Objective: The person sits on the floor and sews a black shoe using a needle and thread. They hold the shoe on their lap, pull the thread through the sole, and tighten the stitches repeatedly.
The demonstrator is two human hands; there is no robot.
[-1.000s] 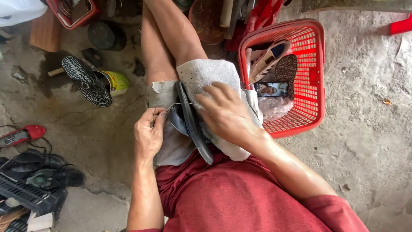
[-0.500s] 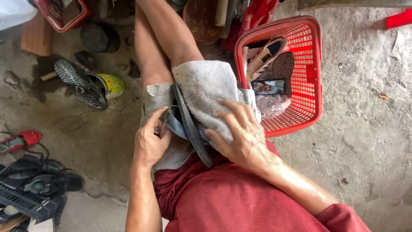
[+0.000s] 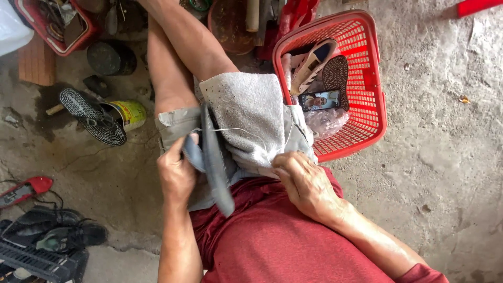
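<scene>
the left hand (image 3: 177, 173) is closed around a thin dark grey shoe sole (image 3: 214, 167) that stands on its edge in the person's lap, at about 7 o'clock from the middle of the view. the right hand (image 3: 304, 181) is at about 5 o'clock, with its fingers pinched shut on a thin white thread (image 3: 238, 131). the thread runs from the sole, across a grey towel (image 3: 250, 118) that lies over the knee, and down to that hand. the thread looks pulled tight, so i think one stitch is just being drawn through. i cannot tell how many stitches are done or how much of the edge is left, because the sole shows only its thin side. a needle is too small to see. at 2 o'clock a red plastic basket with holes (image 3: 361, 78) sits just beside the knee, and in it are a pale shoe (image 3: 312, 63), a dark round woven insole (image 3: 335, 73) and a small lit phone screen (image 3: 319, 100). at 9 o'clock a black patterned shoe sole (image 3: 91, 115) lies on a yellow tin can (image 3: 126, 112) on the grey concrete floor (image 3: 445, 173). at 8 o'clock more dark shoes (image 3: 57, 230) are piled, with a red shoe (image 3: 23, 189) near them. nothing sits between the two hands except the towel and the thread, and the basket is close to the right arm.
</scene>
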